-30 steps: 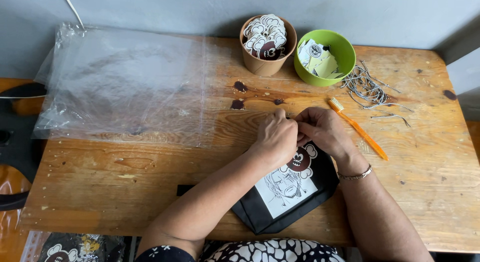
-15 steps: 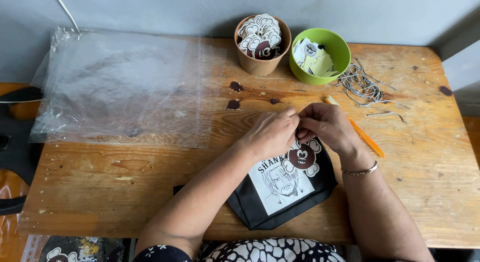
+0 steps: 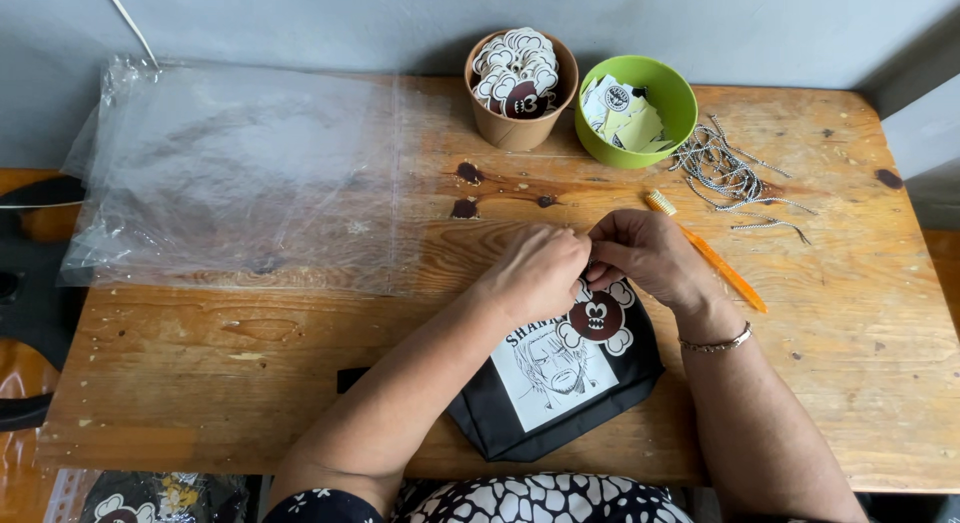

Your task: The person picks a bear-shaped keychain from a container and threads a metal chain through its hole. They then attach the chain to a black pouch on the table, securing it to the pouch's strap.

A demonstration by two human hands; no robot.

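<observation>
Bringing the left hand (image 3: 540, 273) and right hand (image 3: 650, 255) close together, knuckles up, fingers curled in and fingertips meeting at the top edge of a black fabric pouch (image 3: 480, 418). Pinching something small there, hidden under the fingers and impossible to tell apart. Holding the pouch flat on the worktop (image 3: 880, 383), directly below the hands and toward the body, with its white printed panel (image 3: 555, 368) facing up and a flower-shaped brown-and-white tag (image 3: 597, 318) lying just under the right hand's fingers.

Judging the pouch as light, soft and floppy: likely sagging and folding if lifted by one corner, not fragile, not slippery. Probably best taken hold of along the upper hem, where both hands are already sitting, or pressed flat by the panel. Judging the tag as thin card, easy to crease, better held by its edge.

Sharing the space beyond the hands with a brown cup of similar tags (image 3: 515, 133) and a green bowl of paper slips (image 3: 600, 148), both well apart. Lying just beside the right hand, an orange pen-like tool (image 3: 725, 273), close enough to be nudged; farther off beyond it, a tangle of striped cords (image 3: 725, 168). Spreading away from the left hand, a clear plastic sheet (image 3: 240, 173), its near edge close by but not touching.
</observation>
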